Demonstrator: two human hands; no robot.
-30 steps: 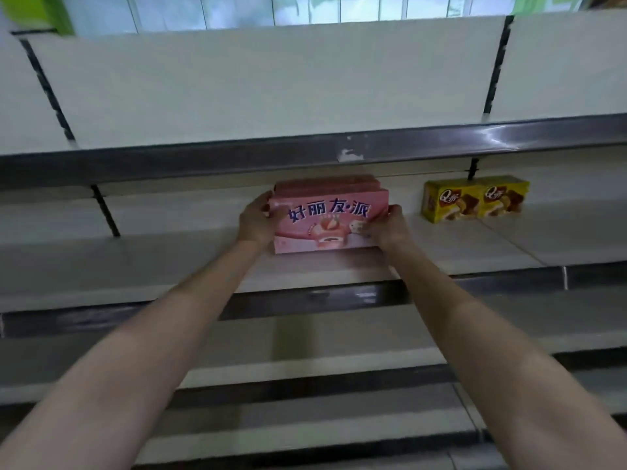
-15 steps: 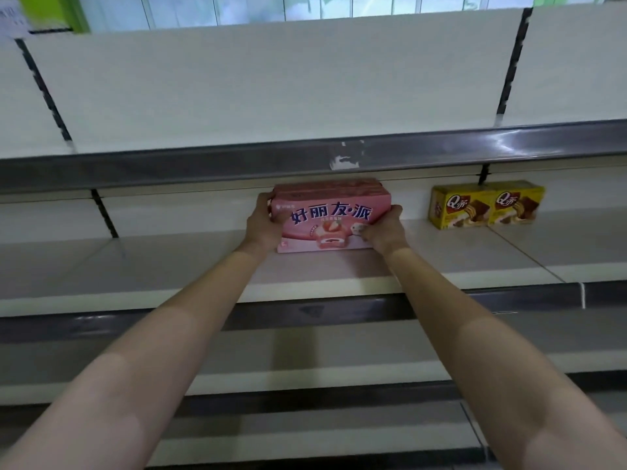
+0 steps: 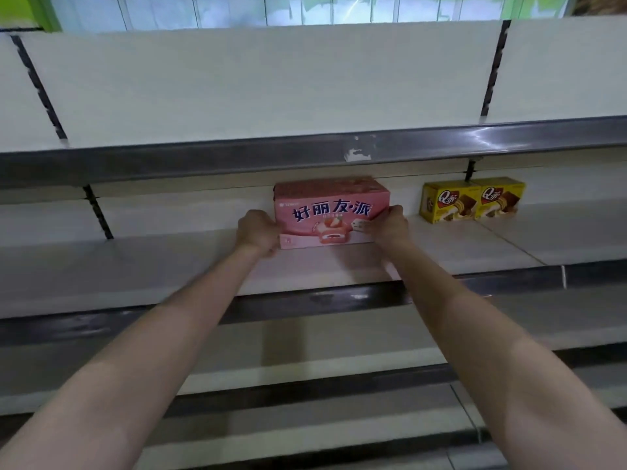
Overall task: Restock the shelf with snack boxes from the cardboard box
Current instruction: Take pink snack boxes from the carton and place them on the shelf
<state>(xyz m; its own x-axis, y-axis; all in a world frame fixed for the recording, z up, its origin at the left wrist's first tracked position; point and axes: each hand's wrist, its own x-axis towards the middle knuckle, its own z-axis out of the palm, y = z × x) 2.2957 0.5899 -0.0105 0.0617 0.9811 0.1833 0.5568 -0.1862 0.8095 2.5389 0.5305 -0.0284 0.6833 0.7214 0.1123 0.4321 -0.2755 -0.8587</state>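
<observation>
Head view is showing the left hand [image 3: 257,232] and right hand [image 3: 386,225] grasping the pink snack box [image 3: 330,215] by its ends, seemingly squaring it on the shelf [image 3: 169,266], left of the yellow boxes [image 3: 471,201].

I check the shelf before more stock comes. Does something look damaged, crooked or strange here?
A torn white label scrap clings to the grey price rail above the pink box, which both hands hold straight. The two yellow boxes stand neatly.
</observation>
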